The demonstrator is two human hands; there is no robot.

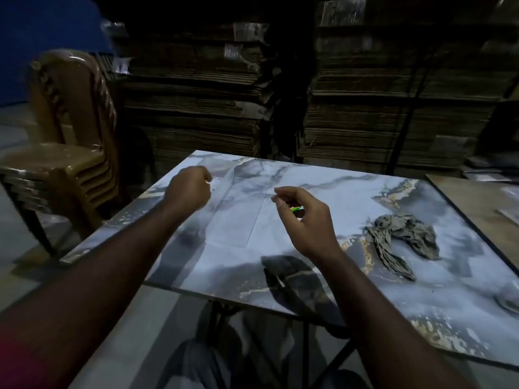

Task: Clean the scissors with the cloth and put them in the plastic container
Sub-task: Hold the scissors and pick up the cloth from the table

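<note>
Two bare forearms reach out from the bottom edge over a marbled blue-grey table point(351, 192). Left hand point(188, 189) is curled into a fist at the far left corner of a clear, nearly invisible plastic container point(241, 211); what it grips cannot be told. Right hand point(304, 220) hovers beside the container, fingers point(280, 204) loosely curled, a green-yellow sliver showing behind them. A crumpled grey cloth point(401, 240) lies to the right. Stacked brown chairs point(70, 141) stand left
</note>
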